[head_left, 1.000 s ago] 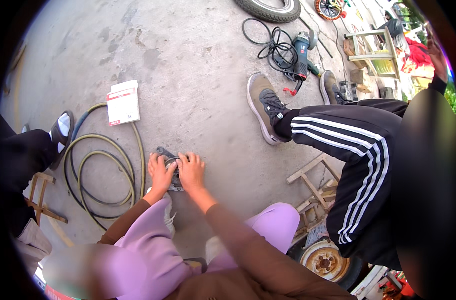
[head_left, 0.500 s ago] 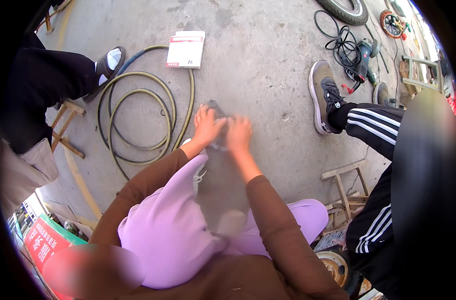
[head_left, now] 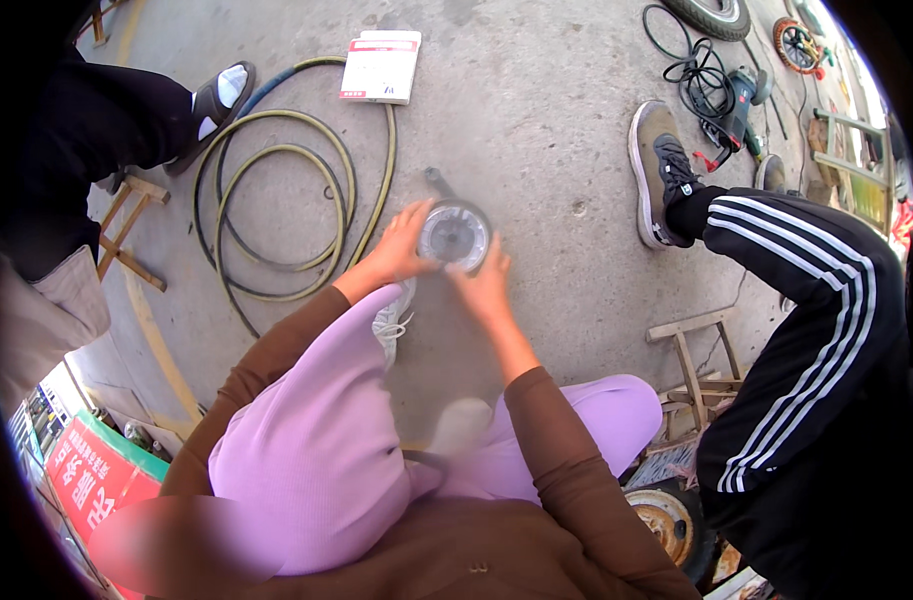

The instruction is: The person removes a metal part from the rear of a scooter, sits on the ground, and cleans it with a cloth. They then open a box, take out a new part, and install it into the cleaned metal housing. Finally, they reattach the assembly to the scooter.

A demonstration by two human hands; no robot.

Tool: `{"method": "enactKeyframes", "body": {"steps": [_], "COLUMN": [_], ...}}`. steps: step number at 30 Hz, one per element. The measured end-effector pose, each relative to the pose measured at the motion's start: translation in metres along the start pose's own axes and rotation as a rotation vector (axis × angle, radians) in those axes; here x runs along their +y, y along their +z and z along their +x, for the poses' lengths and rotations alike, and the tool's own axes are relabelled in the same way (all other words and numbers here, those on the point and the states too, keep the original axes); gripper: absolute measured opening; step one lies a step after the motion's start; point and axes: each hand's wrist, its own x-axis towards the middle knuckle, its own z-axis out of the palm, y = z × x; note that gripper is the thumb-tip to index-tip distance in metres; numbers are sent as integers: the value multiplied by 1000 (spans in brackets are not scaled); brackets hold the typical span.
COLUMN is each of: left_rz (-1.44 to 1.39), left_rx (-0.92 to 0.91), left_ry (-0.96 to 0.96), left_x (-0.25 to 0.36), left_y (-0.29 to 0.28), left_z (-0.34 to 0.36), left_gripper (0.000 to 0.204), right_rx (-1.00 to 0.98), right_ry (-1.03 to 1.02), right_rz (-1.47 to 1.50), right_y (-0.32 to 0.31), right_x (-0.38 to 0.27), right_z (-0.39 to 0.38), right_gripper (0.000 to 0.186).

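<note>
Low in front of me a round grey metal part (head_left: 454,236) shows a pale ring on its face, with a short arm (head_left: 436,180) jutting from its top; whether it rests on the concrete I cannot tell. My left hand (head_left: 404,245) grips its left side, fingers along the rim. My right hand (head_left: 484,275), slightly blurred, grips its lower right side. The pale shoe (head_left: 389,330) beside my leg shows just below my left hand.
A coiled hose (head_left: 389,160) and white-red box (head_left: 380,62) lie left of centre. A grinder (head_left: 738,115) with cable and a tyre (head_left: 706,15) lie upper right. A person's striped leg (head_left: 776,240) is right, another's sandalled foot (head_left: 216,110) left. Wooden stools (head_left: 136,225) stand around.
My hands have moved from over the part to its sides, so its round face now shows. The view has swung, shifting the hose, box and others' legs rightward, then slightly upward.
</note>
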Motion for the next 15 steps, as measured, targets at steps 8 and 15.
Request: {"method": "enactKeyframes", "body": {"steps": [8, 15], "left_rz": [49, 128], "left_rx": [8, 23], "left_ry": [-92, -37], "left_x": [9, -11], "left_y": [7, 22], "left_z": [-3, 8], "left_gripper": [105, 107], "right_rx": [3, -7], "right_ry": [112, 194], "right_rz": [-88, -37], "right_y": [3, 10], "right_x": [-14, -12], "right_z": [-3, 5], "right_gripper": [102, 109]}}
